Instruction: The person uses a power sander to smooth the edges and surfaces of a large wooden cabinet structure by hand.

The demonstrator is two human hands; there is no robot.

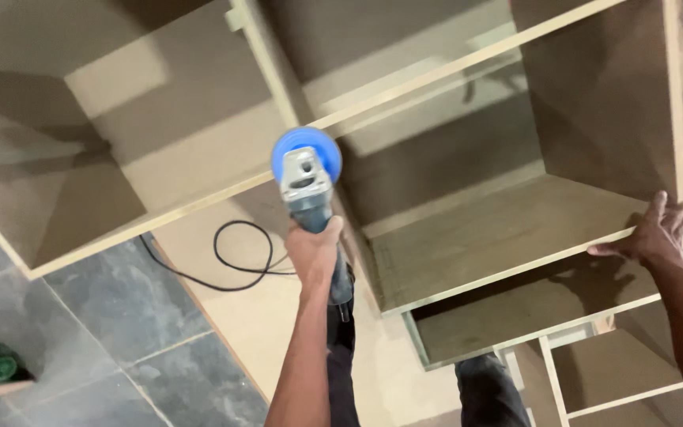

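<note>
The angle grinder (310,198) sits near the middle of the view, held up off the floor with its head pointing toward twelve o'clock. Its round blue disc (306,154) faces the camera, the edge slightly blurred. Behind the disc comes a grey metal gear head, then a dark teal body that runs down toward six o'clock. A black cord (235,261) leaves the tail end and loops off toward eight o'clock.

The disc lies against the pale front edge of the wooden cabinet (468,237), an open carcass of brown board with several compartments, reaching from ten o'clock across to four o'clock.
</note>
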